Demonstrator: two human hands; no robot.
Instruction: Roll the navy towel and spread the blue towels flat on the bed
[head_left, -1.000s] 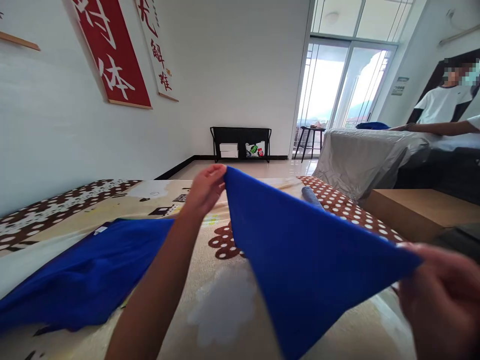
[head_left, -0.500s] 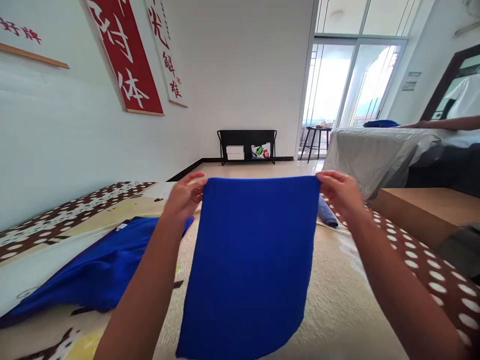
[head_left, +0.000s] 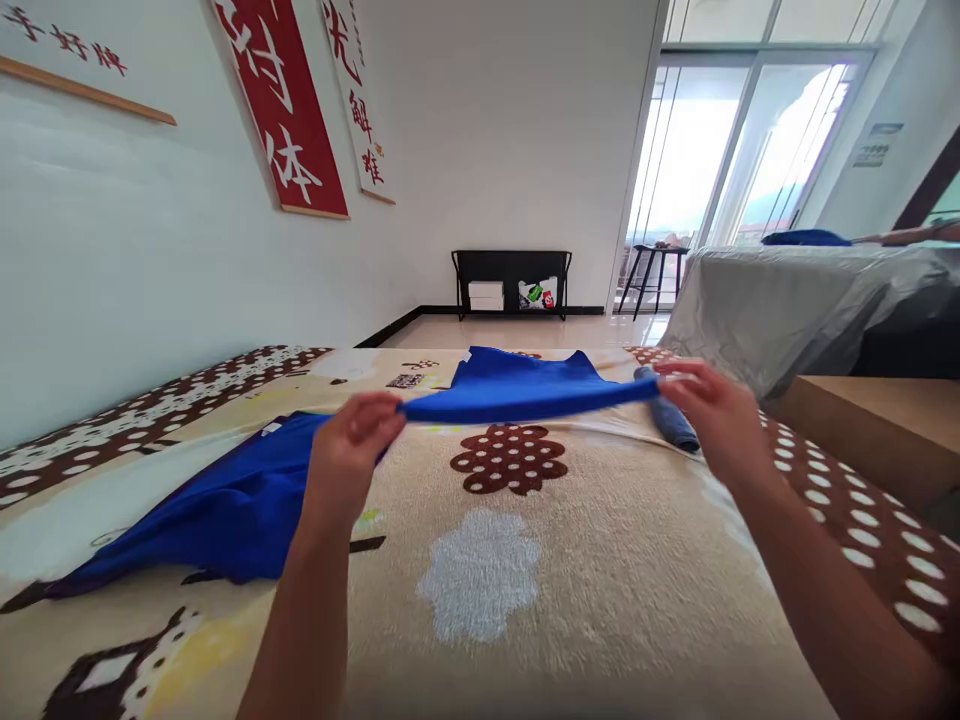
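the left hand [head_left: 352, 440] pinches one near corner of a blue cloth [head_left: 525, 385], thumb and fingers pressed together on the fabric. the right hand [head_left: 709, 415] pinches the opposite near corner, its grip likewise closed on the edge. the cloth is stretched between the two hands, almost flat and level, seen nearly edge-on, with its far part lying out over the blanket [head_left: 585, 560] toward the far end of the bed. the near edge hangs in the air just above the blanket; whether the far edge touches the surface cannot be told.

the blanket is beige and fuzzy, with a brown dotted flower shape [head_left: 508, 458] just below the stretched cloth and a pale grey cloud shape [head_left: 480, 572] nearer the camera. a brown border with white dots [head_left: 847, 500] runs along the right side.

a second blue cloth [head_left: 217, 510] lies crumpled on the blanket to the left, just beside the left hand. a rolled grey-blue cloth [head_left: 675, 420] lies near the right hand, partly behind its fingers.

on the left wall hangs a red banner [head_left: 281, 100] with white characters. a black low shelf [head_left: 511, 282] stands against the far wall. to the right is another bed under a grey cover [head_left: 787, 300], and a second person's arm [head_left: 911, 235] rests on top of it at the frame edge.
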